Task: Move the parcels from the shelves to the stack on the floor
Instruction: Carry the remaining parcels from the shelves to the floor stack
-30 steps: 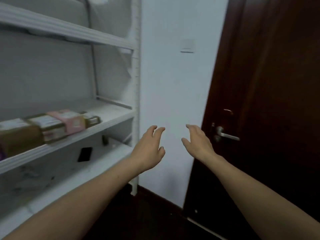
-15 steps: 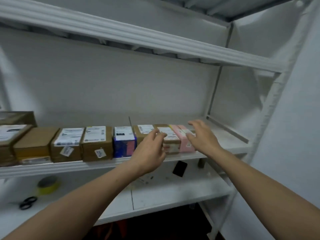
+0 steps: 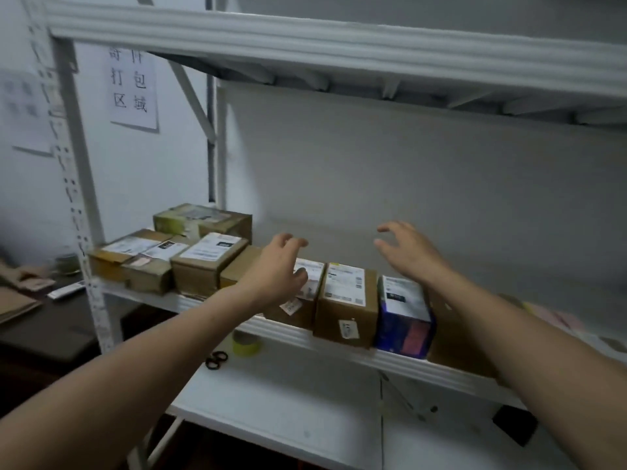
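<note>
A row of parcels stands on the white middle shelf. From left: several brown labelled boxes, a brown box with a white label, a blue box, and a pink parcel at the far right. My left hand hovers over a brown box in the middle of the row, fingers loosely curled, holding nothing. My right hand hangs above the blue box with fingers spread, holding nothing. The floor stack is out of view.
On the lower shelf lie black scissors, a yellow tape roll and a black item. A dark desk with brown paper stands at left. The upper shelf beam crosses overhead. A paper sign hangs on the wall.
The view has swung left along the shelf, away from the door. Both hands have shifted from the pink parcel end to the middle boxes, still holding nothing.
</note>
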